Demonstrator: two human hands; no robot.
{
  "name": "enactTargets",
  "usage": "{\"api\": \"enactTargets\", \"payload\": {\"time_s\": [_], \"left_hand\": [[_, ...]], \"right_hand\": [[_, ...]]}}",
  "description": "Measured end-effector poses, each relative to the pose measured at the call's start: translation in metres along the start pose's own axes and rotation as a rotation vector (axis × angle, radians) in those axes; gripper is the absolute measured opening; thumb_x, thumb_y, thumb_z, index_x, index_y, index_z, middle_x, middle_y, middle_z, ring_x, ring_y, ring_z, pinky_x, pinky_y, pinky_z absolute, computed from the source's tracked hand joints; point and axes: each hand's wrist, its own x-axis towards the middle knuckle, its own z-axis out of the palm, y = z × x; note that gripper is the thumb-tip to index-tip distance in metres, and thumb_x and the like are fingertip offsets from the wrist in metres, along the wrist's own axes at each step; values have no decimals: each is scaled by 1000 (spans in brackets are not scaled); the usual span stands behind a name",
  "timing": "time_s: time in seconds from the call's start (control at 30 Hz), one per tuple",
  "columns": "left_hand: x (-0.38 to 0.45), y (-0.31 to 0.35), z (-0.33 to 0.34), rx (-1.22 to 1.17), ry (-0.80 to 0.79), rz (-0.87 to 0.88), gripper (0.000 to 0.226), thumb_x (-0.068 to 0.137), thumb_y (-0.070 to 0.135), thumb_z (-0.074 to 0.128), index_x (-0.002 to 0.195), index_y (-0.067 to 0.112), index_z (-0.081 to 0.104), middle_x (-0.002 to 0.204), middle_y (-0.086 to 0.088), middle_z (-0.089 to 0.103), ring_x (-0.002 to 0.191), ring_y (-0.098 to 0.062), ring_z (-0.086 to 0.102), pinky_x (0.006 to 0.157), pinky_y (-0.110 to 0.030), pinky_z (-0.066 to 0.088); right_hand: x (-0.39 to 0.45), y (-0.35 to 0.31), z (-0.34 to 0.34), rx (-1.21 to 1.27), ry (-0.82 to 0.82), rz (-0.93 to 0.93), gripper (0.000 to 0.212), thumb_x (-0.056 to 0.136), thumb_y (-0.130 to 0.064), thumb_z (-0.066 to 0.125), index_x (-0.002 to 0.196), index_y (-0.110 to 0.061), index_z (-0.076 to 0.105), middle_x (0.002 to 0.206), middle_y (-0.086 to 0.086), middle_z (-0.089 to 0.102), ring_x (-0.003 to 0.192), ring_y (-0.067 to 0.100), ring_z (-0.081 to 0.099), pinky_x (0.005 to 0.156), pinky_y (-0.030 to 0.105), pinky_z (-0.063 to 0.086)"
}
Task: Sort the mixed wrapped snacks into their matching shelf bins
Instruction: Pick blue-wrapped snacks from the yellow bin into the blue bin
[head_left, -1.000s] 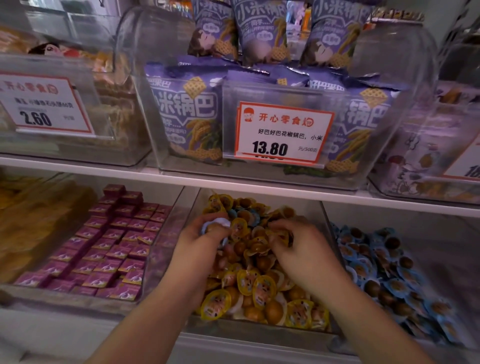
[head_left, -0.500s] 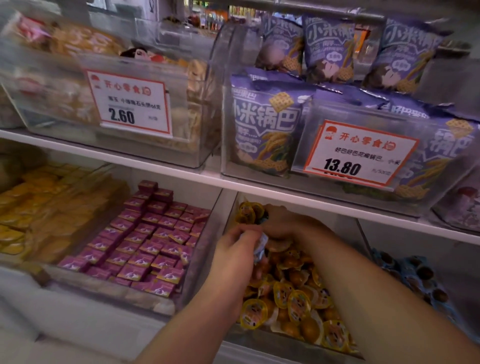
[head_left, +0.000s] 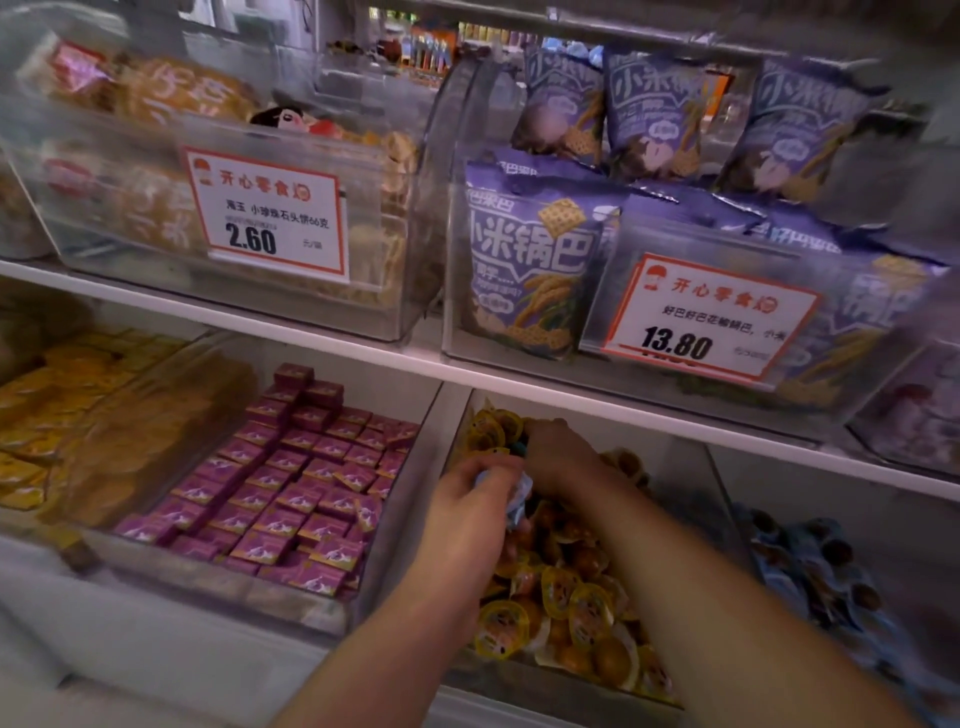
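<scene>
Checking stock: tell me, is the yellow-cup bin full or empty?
Partly full: yellow cups pile across the bin, below its rim.

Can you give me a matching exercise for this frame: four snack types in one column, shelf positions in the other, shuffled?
Things:
1. purple rice-crust bags
2. magenta square packs
3. yellow-lidded cups
4. blue-lidded cups

Places:
A. lower shelf, rightmost bin
B. upper shelf, bin tagged 13.80
C. lower shelf, bin both hands reach into
D. lower shelf, bin below the 2.60 tag

Pairs: 1-B, 2-D, 3-C, 4-A
</scene>
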Motion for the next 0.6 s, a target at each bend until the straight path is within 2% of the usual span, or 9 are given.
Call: {"api": "enactTargets", "payload": {"time_s": [0.13,0.27,0.3,0.37,0.43,0.47,0.53,0.6], "left_hand": [[-3,2,-1,2,-10,6,17,96,13,55,97,12,72,74,-9,64,58,-18,58,43,-23,39],[-1,2,0,6,-11,5,17,95,10,54,95,7,71,70,-9,61,59,-21,55,43,-24,37],[1,1,1,6,-12,4,17,95,10,54,95,6,71,69,-9,60,58,-20,54,42,-24,36],[3,0,1,-4,-13,5,17,94,10,55,92,9,71,70,-7,61,58,-20,53,43,-25,36],[4,-2,1,7,-12,30,15,93,11,56,93,14,71,73,-5,64,57,-18,55,43,-25,37],[5,-3,0,37,-7,57,14,92,12,58,95,18,70,77,-4,66,57,-15,57,44,-25,40],[6,-6,0,149,-10,126,18,85,22,62,100,31,66,87,-3,70,63,-12,63,51,-30,49],[7,-8,-2,303,-62,179,30,73,32,58,102,39,64,94,2,71,80,-9,69,70,-33,58]], "right_hand": [[-9,15,-3,100,95,33,52,88,-38,64,133,-14,54,137,15,52,124,31,53,98,35,45],[-26,33,-27,273,49,142,41,86,-30,69,123,-15,64,126,13,62,114,28,60,98,37,51],[-33,37,-32,374,62,170,37,84,-30,71,118,-16,66,120,12,65,108,27,63,96,39,53],[-54,41,-39,734,86,191,31,82,-24,76,111,-14,70,112,13,70,101,30,68,94,46,55],[-82,42,-44,1081,60,126,39,74,-15,82,111,-8,72,111,18,72,105,36,68,98,51,53],[-97,43,-45,1169,35,77,42,68,-16,83,108,-7,74,110,18,73,107,35,68,99,49,52],[-126,44,-44,1226,-24,-36,33,64,-19,80,96,-10,79,104,15,76,100,27,70,90,36,56],[-146,45,-39,1175,-54,-152,28,69,-14,79,97,-14,79,100,13,76,91,21,72,78,28,58]]}}
